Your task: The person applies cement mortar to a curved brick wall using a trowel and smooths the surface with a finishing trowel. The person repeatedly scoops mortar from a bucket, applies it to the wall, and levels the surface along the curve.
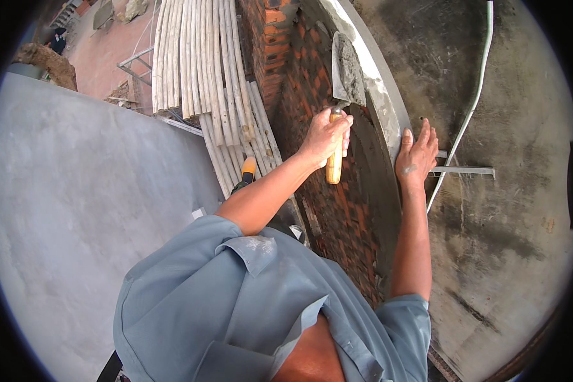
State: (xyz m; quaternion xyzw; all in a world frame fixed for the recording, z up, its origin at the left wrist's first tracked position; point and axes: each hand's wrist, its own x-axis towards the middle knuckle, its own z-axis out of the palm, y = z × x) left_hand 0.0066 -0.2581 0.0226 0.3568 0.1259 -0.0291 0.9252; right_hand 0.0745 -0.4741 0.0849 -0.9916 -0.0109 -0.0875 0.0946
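Note:
My left hand (326,137) is wrapped round the yellow wooden handle of a trowel (334,169). Grey wet mortar (350,67) lies on the blade, which points away from me over the side of a brick wall (309,70). My right hand (417,153) rests on the wall's plastered top edge (383,105), its fingers stretched out and holding nothing. Patchy grey mortar partly covers the red bricks below the trowel.
A platform of pale poles (197,57) lies at the far left, with an orange-toed shoe (249,167) on it. Smooth grey surface (76,184) spans the left. On the stained concrete (490,254) at right lie a white hose (474,102) and a metal bar (468,170).

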